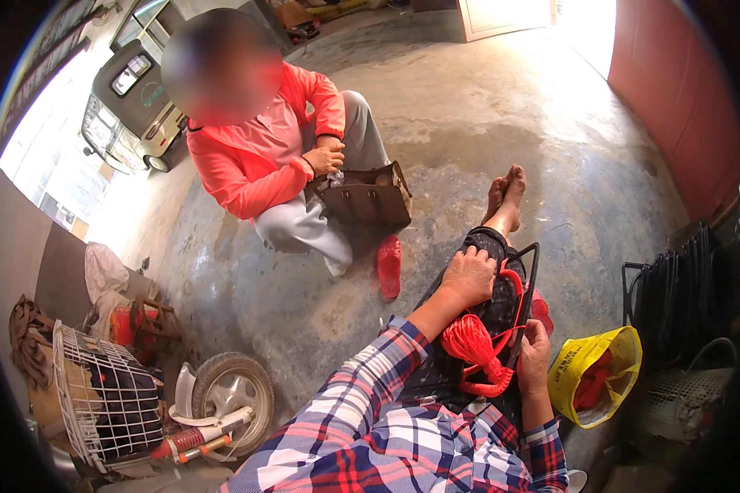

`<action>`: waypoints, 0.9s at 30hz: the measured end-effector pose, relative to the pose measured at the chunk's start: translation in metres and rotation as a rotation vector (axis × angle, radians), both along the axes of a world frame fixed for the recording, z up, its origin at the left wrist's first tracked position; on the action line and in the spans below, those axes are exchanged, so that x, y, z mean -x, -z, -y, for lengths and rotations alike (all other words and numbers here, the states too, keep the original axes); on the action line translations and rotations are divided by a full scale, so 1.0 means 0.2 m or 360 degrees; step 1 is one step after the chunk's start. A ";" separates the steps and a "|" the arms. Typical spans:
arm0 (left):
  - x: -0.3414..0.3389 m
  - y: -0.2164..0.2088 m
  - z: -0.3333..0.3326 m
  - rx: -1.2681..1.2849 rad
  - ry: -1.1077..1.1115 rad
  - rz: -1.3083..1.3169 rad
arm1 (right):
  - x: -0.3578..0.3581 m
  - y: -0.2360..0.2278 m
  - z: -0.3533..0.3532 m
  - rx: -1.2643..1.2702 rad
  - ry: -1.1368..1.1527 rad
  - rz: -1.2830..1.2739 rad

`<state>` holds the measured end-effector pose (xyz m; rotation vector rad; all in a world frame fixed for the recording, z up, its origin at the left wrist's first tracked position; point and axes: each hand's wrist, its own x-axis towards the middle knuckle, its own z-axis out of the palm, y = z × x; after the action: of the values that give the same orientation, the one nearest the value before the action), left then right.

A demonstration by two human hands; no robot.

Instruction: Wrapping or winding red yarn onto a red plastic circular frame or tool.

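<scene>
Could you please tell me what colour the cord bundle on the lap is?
Red cord bundle, clearest in the head view.

Colours only, ref = red tassel bundle (pixel 475 345) on the lap:
- Tassel: bright red, cords same red.
- Frame (pixel 528 287) just right of it: black.
- Sleeves (pixel 370 386) below it: plaid, red/navy/white.
- Trousers (pixel 489 246) under it: dark with fine pale print.
- Bag (pixel 612 361) to its right: yellow with dark print, red contents.
- Slipper (pixel 389 264) up-left: red.
- Handbag (pixel 370 197) further up-left: dark brown.
- Other person's jacket (pixel 247 156) beyond that: coral-orange; trousers light grey.
- Wire basket (pixel 99 386) far left: white.
- Floor (pixel 469 123): grey concrete, blotchy.
</scene>
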<state>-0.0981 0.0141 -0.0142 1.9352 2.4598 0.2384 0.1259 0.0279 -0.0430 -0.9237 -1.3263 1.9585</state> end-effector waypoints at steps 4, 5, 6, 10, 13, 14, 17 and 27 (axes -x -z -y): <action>-0.01 0.03 0.00 0.0027 0.0015 0.0035 | -0.01 0.03 0.00 -0.0023 0.0007 0.0030; -0.01 0.04 -0.01 0.0002 0.0009 0.0025 | -0.01 0.03 0.00 -0.0050 -0.0002 0.0049; 0.00 0.06 -0.03 -0.0018 0.0005 0.0018 | -0.01 0.05 -0.03 -0.0142 0.0007 0.0080; 0.04 0.02 -0.06 -0.0173 0.0043 -0.0079 | 0.03 0.01 -0.07 -0.0298 0.0034 0.0202; 0.08 -0.03 -0.06 -0.0178 0.0042 -0.0073 | 0.06 -0.08 -0.06 -0.0003 -0.0027 0.0016; 0.07 -0.01 -0.09 -0.0215 0.0077 -0.0065 | 0.05 -0.03 -0.08 -0.0108 0.0005 0.0085; 0.04 0.03 -0.03 -0.0166 0.0014 -0.0040 | 0.03 0.01 -0.06 -0.0192 -0.0030 0.0173; 0.02 0.03 -0.01 -0.0065 -0.0007 0.0003 | 0.03 0.01 -0.01 -0.0048 0.0014 0.0071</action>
<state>-0.1026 0.0156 -0.0195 1.9441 2.4780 0.2925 0.1194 0.0302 -0.0454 -0.9618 -1.3709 1.9165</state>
